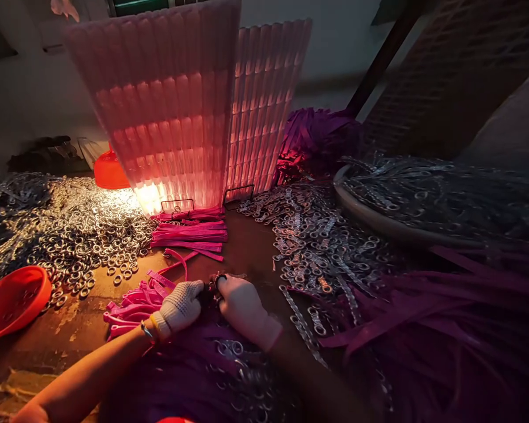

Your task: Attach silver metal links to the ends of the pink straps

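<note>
My left hand (181,306), in a white dotted work glove, is closed in a pinch above the table. Close to its right is my right hand (243,306), also in a pale glove, with its fingers curled. Between the fingertips is something small and dark, too shadowed to name. Beside and behind my left hand lies a heap of looped pink straps (132,305). A stack of flat pink straps (189,235) lies just beyond both hands. Below them, a dark purple mass of straps (171,376) carries some metal clasps (231,348).
Metal rings (83,252) are piled at left by an orange scoop (39,285) and a red lamp (110,170). Ribbed translucent panels (167,106) stand at the back. Metal clasps (308,247), a heaped basin (370,214) and purple straps (458,317) fill the right.
</note>
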`<state>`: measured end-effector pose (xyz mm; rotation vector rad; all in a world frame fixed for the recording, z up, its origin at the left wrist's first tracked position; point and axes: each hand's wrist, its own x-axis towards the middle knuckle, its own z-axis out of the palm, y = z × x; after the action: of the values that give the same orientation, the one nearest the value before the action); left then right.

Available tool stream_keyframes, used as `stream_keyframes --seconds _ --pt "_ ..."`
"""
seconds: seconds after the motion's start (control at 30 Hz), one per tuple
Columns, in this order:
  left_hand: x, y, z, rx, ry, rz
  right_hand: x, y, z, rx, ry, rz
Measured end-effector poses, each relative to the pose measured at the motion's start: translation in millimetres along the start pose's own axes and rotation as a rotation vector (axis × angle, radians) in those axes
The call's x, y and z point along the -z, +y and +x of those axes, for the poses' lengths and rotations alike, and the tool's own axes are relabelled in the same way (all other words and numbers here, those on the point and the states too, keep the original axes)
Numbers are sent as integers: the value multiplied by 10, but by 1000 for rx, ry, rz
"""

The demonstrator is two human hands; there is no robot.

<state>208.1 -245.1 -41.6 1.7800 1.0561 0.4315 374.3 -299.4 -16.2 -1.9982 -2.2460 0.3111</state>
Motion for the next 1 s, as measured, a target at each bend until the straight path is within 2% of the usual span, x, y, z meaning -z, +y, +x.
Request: stream_keyframes --seconds 0.17,0.27,0.47,0.57,0.67,0.7,0.77,0.83,0.9,1.0 --pt "-3 -50 -38 141 -65 -211 30 57 28 63 -144 45" --pt "-13 -96 -41 127 -90 -218 29 56 38 43 -170 2" --pt "-45 -113 -7 105 -149 -176 43 -8 36 159 -215 -58" --pt "78 -24 13 81 -199 -104 60 -5 19 175 -215 -76" --pt "402 96 -37 41 -170 137 85 73 -69 141 -200 -89" --pt "536 132 -76 50 -122 198 100 130 -107 132 -201 -87" --pt "784 198 -176 57 47 211 146 314 -159 150 -227 -70" --pt "927 264 -272 87 197 62 207 595 -142 130 -219 -74" --pt "916 331 -319 165 233 -218 259 947 -38 12 -156 -132" --pt "658 410 -247 370 123 -705 267 1464 213 -148 -103 -240"
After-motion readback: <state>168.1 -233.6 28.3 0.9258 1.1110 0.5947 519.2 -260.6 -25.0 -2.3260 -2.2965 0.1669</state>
